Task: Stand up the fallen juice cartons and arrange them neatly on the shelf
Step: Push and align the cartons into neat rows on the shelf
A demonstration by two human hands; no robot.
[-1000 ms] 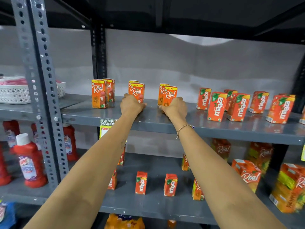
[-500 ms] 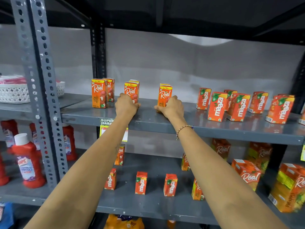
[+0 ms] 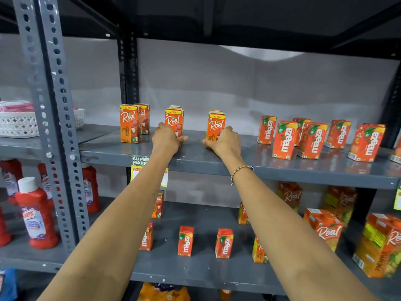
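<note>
Two upright Real cartons stand on the grey shelf (image 3: 217, 164), each with a second carton directly behind it. My left hand (image 3: 166, 139) grasps the base of the left front carton (image 3: 174, 121); my right hand (image 3: 224, 141) grasps the base of the right front carton (image 3: 216, 126), fingers wrapped round its right side. The two held cartons stand apart, with bare shelf between my hands. To the left of my left hand, another upright pair of Real cartons (image 3: 129, 123) stands near the shelf's corner post (image 3: 128, 70). To the right of my right hand, well apart, a loose group of Maaza cartons (image 3: 312, 139) stands upright, several turned at differing angles. A beaded bracelet (image 3: 240, 170) circles my right wrist. Below my forearms, the lower shelf (image 3: 195, 272) carries small Maaza cartons (image 3: 185, 241) spaced in a row and larger Real cartons (image 3: 325, 229) to the right, some tilted. Left of my left arm, beyond the perforated upright (image 3: 54, 118), stand red bottles (image 3: 35, 216) and, higher, a white basket (image 3: 19, 124).
</note>
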